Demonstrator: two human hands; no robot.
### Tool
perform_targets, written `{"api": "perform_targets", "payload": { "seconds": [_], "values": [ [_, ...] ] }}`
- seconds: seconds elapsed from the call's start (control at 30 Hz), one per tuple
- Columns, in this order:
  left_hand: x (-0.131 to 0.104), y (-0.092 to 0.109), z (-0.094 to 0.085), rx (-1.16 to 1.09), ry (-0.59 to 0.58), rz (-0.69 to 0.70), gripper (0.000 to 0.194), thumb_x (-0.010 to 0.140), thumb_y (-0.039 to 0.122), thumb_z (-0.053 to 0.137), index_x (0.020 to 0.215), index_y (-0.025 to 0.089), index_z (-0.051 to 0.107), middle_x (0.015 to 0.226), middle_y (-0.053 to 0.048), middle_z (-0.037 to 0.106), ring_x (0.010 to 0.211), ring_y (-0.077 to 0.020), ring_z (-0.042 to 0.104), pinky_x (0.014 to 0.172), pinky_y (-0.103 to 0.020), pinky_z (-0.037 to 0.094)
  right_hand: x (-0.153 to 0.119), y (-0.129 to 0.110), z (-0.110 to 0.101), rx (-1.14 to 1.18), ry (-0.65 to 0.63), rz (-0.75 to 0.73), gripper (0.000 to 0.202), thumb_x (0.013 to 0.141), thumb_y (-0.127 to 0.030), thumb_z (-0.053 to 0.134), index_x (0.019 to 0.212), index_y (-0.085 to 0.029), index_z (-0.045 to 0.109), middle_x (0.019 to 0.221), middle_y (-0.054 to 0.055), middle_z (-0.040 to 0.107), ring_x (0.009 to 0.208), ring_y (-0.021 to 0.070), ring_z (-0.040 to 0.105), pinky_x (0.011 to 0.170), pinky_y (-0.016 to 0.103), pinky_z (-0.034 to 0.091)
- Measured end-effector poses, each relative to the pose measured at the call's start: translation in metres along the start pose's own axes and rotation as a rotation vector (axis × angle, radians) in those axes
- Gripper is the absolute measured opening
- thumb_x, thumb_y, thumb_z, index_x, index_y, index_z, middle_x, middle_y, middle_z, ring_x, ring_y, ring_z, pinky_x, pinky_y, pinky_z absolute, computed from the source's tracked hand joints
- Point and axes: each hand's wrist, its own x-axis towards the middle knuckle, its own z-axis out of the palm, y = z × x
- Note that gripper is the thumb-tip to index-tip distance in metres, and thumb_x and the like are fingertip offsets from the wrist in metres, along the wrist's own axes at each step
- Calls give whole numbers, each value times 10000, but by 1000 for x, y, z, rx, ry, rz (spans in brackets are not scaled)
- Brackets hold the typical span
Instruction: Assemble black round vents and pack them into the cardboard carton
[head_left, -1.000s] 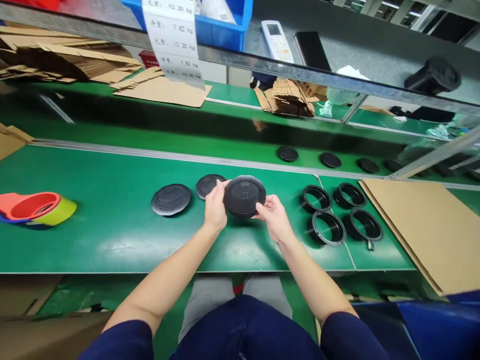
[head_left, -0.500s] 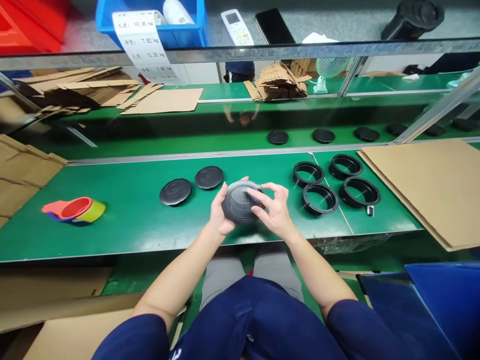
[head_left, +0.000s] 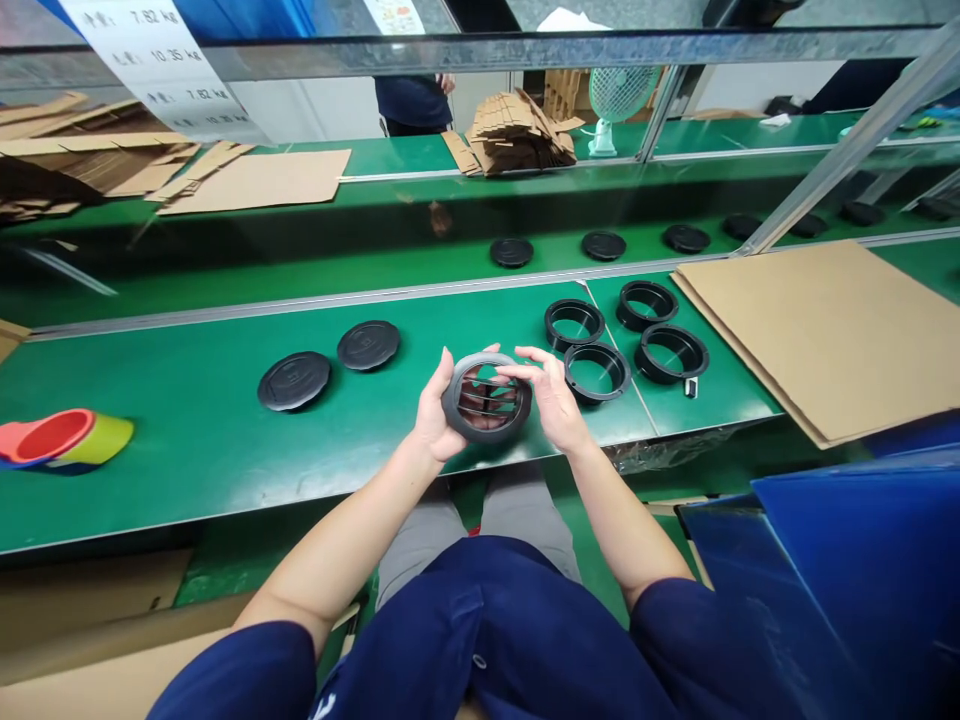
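Note:
A round black air vent [head_left: 487,430] is held over the front edge of the green bench, its slats turned open so that the palm behind shows between them. My left hand [head_left: 439,412] grips the vent from the left, thumb up along the rim and fingers behind. At the upper right of the vent, my right hand [head_left: 553,400] has its fingers stretched out, the fingertips over the opening. To the left lie two round vents with closed faces, a nearer one [head_left: 294,381] and a farther one [head_left: 368,345]. Several black rings stand to the right, among them a near ring [head_left: 624,374].
Red, blue and yellow nested scoops [head_left: 101,440] lie at the left. Cardboard sheets [head_left: 825,340] cover the bench's right side. More round black vents [head_left: 511,252] sit in a row on the green strip behind. A metal shelf rail [head_left: 480,52] crosses overhead. A person [head_left: 411,103] stands beyond.
The vent's face has gone from closed to open slats. My right hand has shifted from the middle of the face toward its upper right edge. The camera view has swung to the right.

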Motion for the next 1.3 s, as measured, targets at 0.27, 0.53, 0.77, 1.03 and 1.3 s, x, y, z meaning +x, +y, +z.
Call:
{"api": "perform_targets", "payload": {
  "seconds": [0.27, 0.53, 0.77, 1.03, 1.3],
  "values": [
    [18, -10, 13, -99, 10, -113, 657, 988, 669, 449, 1402, 179, 591, 1160, -152, 735, 1048, -331, 717, 955, -538, 564, -15, 9, -18, -202, 53, -70, 745, 1062, -648, 106, 1408, -247, 629, 1473, 105, 505, 1415, 274, 398, 1202, 504, 361],
    [32, -26, 22, -126, 106, -102, 576, 1018, 578, 447, 1292, 116, 656, 1113, -138, 755, 1038, -284, 723, 964, -422, 586, -29, 14, -28, -622, -202, -271, 707, 962, -727, 491, 1449, -225, 594, 1629, 140, 337, 1515, 353, 224, 1251, 589, 236],
    [28, -25, 32, -72, 88, -192, 560, 997, 610, 480, 1288, 169, 665, 1071, -117, 763, 988, -304, 734, 942, -507, 585, -24, 29, -42, -432, -70, -129, 598, 1072, -601, 289, 1315, -234, 694, 1568, 93, 421, 1484, 303, 279, 1235, 530, 303],
    [25, -26, 26, -62, 109, -231, 573, 969, 652, 498, 1194, 166, 700, 1001, -124, 764, 931, -333, 735, 910, -571, 574, -15, 33, -36, -276, -107, -72, 691, 1068, -639, 200, 1169, -234, 751, 1508, 71, 510, 1455, 282, 334, 1233, 521, 306],
    [30, -23, 29, -159, 151, -175, 547, 1015, 586, 444, 1164, 128, 701, 1044, -138, 760, 990, -297, 731, 913, -472, 600, -24, 15, -39, -394, -158, -154, 837, 1003, -760, 141, 1479, -209, 552, 1577, 124, 418, 1502, 311, 288, 1245, 555, 273]
  ]
}}
